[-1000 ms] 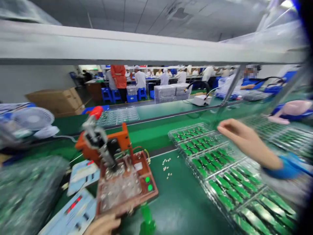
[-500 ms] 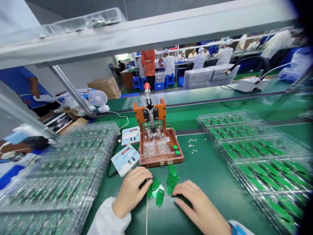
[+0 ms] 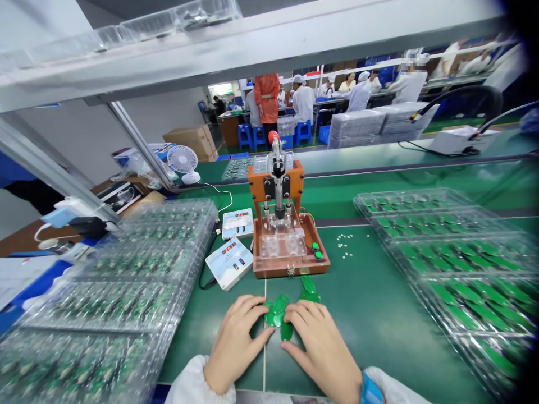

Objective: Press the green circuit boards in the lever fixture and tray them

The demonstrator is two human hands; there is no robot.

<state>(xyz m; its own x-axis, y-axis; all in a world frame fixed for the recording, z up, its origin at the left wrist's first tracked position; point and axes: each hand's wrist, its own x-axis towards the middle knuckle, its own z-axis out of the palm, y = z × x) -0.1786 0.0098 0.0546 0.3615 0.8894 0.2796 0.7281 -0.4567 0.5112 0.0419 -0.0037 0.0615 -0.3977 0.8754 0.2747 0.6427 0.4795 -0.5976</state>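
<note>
My left hand (image 3: pixel 238 342) and my right hand (image 3: pixel 322 350) rest side by side on the green mat at the near edge. Both sets of fingertips press on a small cluster of green circuit boards (image 3: pixel 280 314) lying between them. More green boards (image 3: pixel 309 287) lie just beyond, in front of an orange-brown test jig (image 3: pixel 286 247) with a lever press and a red knob (image 3: pixel 273 136). The fingers are curled over the boards, pinching them together.
Clear trays of green boards (image 3: pixel 442 247) stretch along the right. Stacked clear trays of boards (image 3: pixel 126 292) fill the left. Two small meters (image 3: pixel 229 262) sit left of the jig. Small white parts (image 3: pixel 346 244) lie scattered on the mat. A fan (image 3: pixel 182 160) and other workers are behind.
The view swung from right to centre. My right hand came back from the right trays to the near mat, and both hands closed in on the green boards.
</note>
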